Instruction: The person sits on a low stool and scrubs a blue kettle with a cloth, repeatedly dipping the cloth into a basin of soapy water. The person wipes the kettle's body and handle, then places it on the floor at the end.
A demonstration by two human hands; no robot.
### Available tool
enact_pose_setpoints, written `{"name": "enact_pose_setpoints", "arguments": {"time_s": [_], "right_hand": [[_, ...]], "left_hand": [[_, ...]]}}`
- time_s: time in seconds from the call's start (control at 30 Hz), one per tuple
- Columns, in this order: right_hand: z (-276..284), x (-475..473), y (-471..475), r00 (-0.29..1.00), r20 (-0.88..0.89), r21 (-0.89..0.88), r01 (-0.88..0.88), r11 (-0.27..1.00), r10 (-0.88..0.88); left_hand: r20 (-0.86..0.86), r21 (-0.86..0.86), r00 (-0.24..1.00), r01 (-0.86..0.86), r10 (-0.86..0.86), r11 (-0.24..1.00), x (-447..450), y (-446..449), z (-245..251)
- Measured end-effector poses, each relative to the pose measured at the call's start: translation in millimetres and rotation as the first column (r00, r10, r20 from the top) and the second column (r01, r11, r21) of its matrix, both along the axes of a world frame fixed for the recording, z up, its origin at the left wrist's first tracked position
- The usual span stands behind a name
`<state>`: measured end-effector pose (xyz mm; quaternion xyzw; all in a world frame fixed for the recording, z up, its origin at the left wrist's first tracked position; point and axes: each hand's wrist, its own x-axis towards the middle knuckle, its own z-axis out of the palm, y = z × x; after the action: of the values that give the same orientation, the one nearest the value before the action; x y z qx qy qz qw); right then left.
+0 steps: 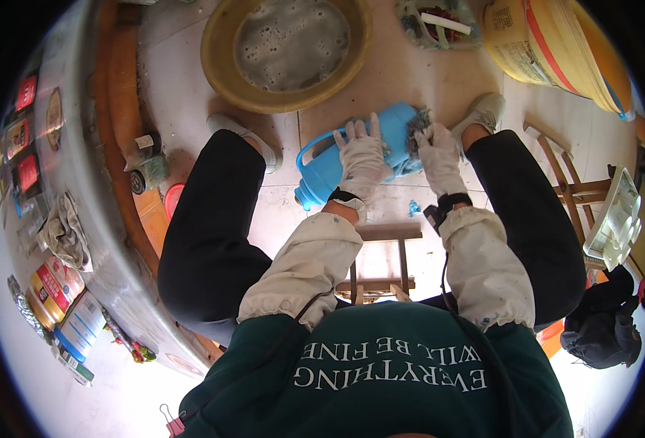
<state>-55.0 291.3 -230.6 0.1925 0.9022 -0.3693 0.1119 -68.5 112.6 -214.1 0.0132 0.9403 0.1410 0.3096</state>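
Observation:
A blue plastic jug with a looped handle [322,174] lies tilted on the tiled floor between the person's feet. My left hand [362,156], in a whitish glove, rests over its side with the fingers spread, holding it. At the jug's right end, my gloved right hand [437,150] grips a grey, frayed wad [416,131]; its material is hard to make out. Crumpled bluish material shows under the jug, partly hidden. A small blue scrap [414,208] lies on the floor below the right hand. Beyond the jug stands a yellowish basin [287,102] of cloudy, bubbly water.
A yellow bucket [530,44] and a clear container of scraps [410,33] stand at the upper right. Along the left runs a metal-topped table [73,164] with packets and a cloth. A wooden stool [385,232] is below the hands; jars stand by the left knee.

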Motion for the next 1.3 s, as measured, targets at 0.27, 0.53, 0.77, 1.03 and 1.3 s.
{"name": "enact_pose_setpoints", "arguments": {"time_s": [0.27, 0.53, 0.77, 1.03, 1.3], "right_hand": [[-3.6, -110.1, -26.9, 0.823, 0.246, 0.246, -0.564, 0.789, 0.512], [-10.4, -51.0, -27.4, 0.971, -0.090, 0.171, -0.205, 0.964, 0.222], [-50.3, 36.3, -2.7, 0.965, -0.234, -0.165, 0.081, 0.983, -0.119], [-129.1, 72.5, -27.8, 0.818, 0.228, -0.411, 0.573, 0.709, -0.528], [-91.4, 53.6, -43.5, 0.448, 0.544, -0.582, 0.811, 0.066, -0.709]], "left_hand": [[-0.060, 0.021, 0.998, -0.014, 0.015, 1.000, 5.6, 1.9, -4.9], [-0.001, 0.064, 1.000, -0.023, 0.023, 0.998, -10.3, -5.3, 3.1], [0.125, 0.033, 0.992, 0.000, -0.004, 0.999, -27.4, -8.5, 16.8], [0.157, 0.015, 0.987, 0.031, -0.033, 0.999, -29.0, -10.1, 17.6], [0.131, -0.018, 0.990, 0.049, -0.046, 0.999, -26.9, -7.6, 14.2]]}}
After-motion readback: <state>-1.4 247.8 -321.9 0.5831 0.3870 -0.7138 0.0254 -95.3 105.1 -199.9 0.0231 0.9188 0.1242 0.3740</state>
